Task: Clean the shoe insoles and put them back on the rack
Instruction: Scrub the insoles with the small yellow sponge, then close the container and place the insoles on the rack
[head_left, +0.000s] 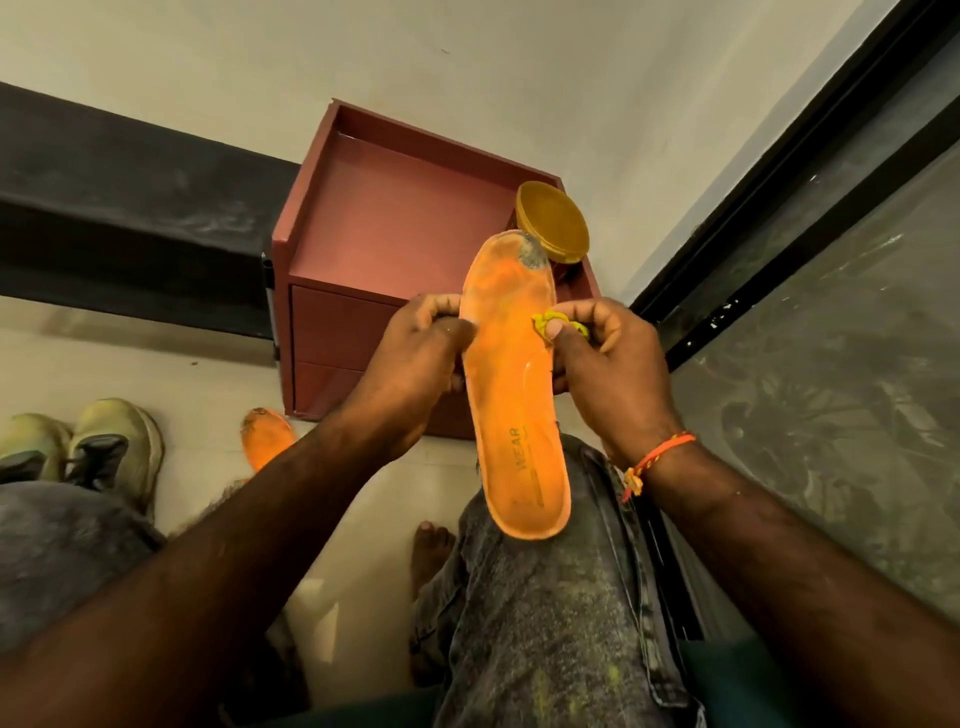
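An orange insole (514, 384) stands upright in front of me, heel end down over my knee, with a dark dirty patch at its toe. My left hand (415, 358) grips its left edge. My right hand (597, 364) pinches a small crumpled yellow cloth (550, 322) against the insole's right edge. A second orange insole (265, 436) lies on the floor to the left, partly hidden behind my left forearm. The reddish-brown rack (395, 208) stands against the wall behind the insole.
A round yellow-brown lidded tub (553, 221) sits on the rack's top at the right. A pair of pale green shoes (83, 447) stands on the floor at the left. A dark ledge runs along the left wall, and a dark-framed panel (831, 312) at the right.
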